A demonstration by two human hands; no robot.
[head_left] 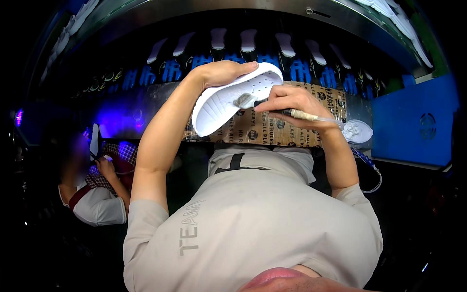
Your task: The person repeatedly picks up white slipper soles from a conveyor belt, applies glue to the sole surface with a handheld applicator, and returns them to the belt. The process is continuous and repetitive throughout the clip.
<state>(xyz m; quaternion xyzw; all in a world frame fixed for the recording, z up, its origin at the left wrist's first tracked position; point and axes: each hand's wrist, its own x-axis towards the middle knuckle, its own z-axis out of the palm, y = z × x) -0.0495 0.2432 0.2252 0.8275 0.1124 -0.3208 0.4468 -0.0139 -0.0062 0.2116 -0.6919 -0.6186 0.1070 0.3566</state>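
Note:
My left hand grips a white shoe sole by its far edge. The sole is tilted, its hollow inner face turned up, with ribs at the near end and small holes toward the far end. In my right hand is a brush, its wide pale head against the inner face of the sole. A clear tube runs from the brush handle back along my right wrist. Both hands are above a bench covered with printed brown tape.
Behind the bench, several upside-down shoe uppers stand on blue holders. At right are a white dish with white clumps and a blue panel. A metal edge crosses overhead. A co-worker sits at left.

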